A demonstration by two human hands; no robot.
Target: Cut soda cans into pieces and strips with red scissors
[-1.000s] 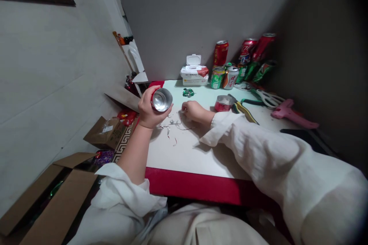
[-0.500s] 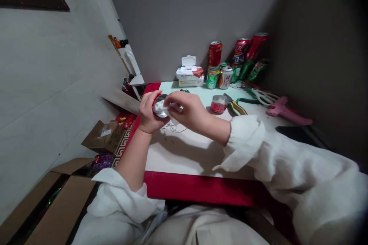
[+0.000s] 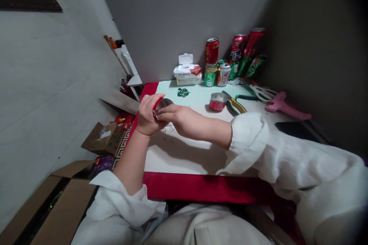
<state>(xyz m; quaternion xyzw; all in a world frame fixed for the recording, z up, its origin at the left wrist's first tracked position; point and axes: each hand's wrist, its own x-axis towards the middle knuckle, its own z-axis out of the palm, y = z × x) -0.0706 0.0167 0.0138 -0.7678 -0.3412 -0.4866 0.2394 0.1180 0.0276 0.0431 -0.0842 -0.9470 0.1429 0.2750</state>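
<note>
My left hand point(image 3: 146, 116) is closed around a cut-open red drink can point(image 3: 163, 103) and tilts its open end to the right. Over the rim reach the fingers of my right hand point(image 3: 186, 121), pressed together against the can's inside. The white wipe that this hand pinched a moment ago is hidden behind the fingers now. Beneath the hands, thin dark wires point(image 3: 171, 127) lie on the white tabletop. A small pile of green pieces point(image 3: 183, 92) rests just beyond the can.
A cut can base point(image 3: 217, 102) stands beside pliers point(image 3: 236, 107) on the right. Farther right lie white-handled scissors point(image 3: 264, 93) and a pink glue gun point(image 3: 287, 107). A wipes pack point(image 3: 188, 74) and several drink cans point(image 3: 223, 75) line the back wall. Cardboard boxes point(image 3: 66, 199) stand at lower left.
My right fingers have flattened and pushed against the can's inside, and the white wipe has gone out of sight. The green pile has come into fuller view.
</note>
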